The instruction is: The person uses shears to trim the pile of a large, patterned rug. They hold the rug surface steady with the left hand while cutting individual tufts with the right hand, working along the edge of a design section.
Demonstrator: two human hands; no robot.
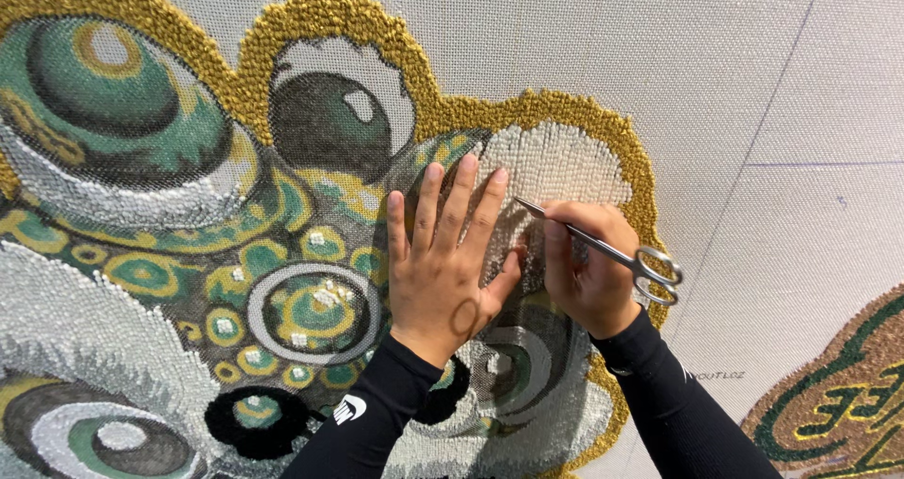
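The left hand (443,267) is laid flat and open, fingers spread, on the rug (188,215), while scissors (603,248) are gripped in the closed right hand (584,272) just beside it, tips at white tufts.

The surface is a pale woven backing cloth (753,83) filling the whole view. A tufted design (188,253) in green, grey and white covers its left and centre, edged with a gold border (330,17). A second tufted patch (838,394) sits at near right. Thin ruled lines (819,164) cross the bare cloth at right.
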